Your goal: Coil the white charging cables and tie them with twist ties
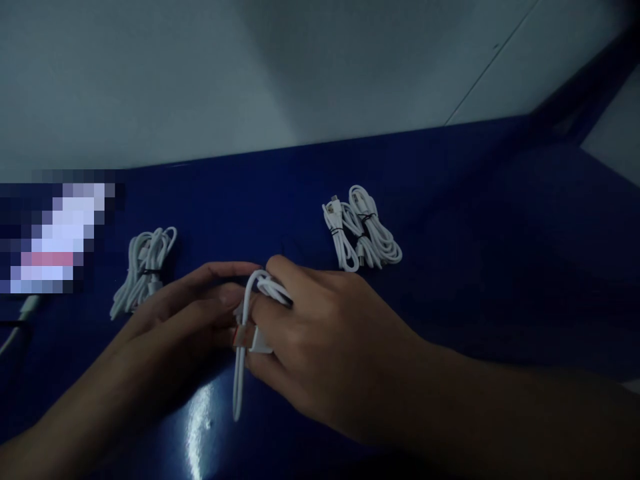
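Observation:
Between my two hands, a bundled white cable (239,380) hangs a little above the blue table, with one loop dangling down. My right hand (320,333) is closed around the coil; a white connector shows under its fingers. From the other side, the fingers of my left hand (190,307) press against the same cable. Their tips are partly hidden behind it. Beyond my left hand lies a tied white cable bundle (143,267). Further back, past my right hand, several tied white cables (367,230) lie close together, one with a metal USB plug showing.
At the left edge is a blurred-out bright screen (65,233) with a white charging cord (23,320) running from its lower end. The blue table (240,200) meets a pale wall (200,80) at the back. A dark blue frame bar (580,80) slants at the upper right.

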Demonstrator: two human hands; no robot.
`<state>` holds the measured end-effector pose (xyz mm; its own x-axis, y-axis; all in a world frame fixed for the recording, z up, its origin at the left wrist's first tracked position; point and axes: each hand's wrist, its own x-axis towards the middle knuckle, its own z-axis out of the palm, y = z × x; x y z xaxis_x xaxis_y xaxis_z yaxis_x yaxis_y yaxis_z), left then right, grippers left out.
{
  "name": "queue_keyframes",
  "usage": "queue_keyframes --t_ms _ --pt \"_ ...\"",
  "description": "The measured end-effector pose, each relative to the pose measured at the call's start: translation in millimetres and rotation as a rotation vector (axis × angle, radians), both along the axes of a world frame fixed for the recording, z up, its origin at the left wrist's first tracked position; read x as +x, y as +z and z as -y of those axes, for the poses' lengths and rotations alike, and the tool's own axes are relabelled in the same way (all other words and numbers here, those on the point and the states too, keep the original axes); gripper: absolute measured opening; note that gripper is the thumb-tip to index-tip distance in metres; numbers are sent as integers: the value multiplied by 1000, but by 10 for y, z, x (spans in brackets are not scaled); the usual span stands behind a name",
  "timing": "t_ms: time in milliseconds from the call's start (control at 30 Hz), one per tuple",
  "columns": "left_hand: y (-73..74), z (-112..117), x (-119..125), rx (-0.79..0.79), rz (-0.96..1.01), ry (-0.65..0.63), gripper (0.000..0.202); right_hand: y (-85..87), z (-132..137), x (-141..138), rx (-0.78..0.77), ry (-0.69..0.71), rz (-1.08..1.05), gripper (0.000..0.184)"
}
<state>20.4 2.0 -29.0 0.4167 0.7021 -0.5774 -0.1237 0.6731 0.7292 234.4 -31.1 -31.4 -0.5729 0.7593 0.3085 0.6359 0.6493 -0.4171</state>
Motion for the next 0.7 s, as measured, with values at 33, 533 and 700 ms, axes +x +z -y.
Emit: queue_keyframes --t_ms 33,533,700 --pt "13 -17 17 -4 -1 9 26 7 4 4 14 -16 -44 24" --pt "56 8 20 111 -23 -119 35 64 -11 6 -171 61 -361 25" --pt "110 45 36 -21 -46 -16 33 103 -4 12 -154 80 -343 23"
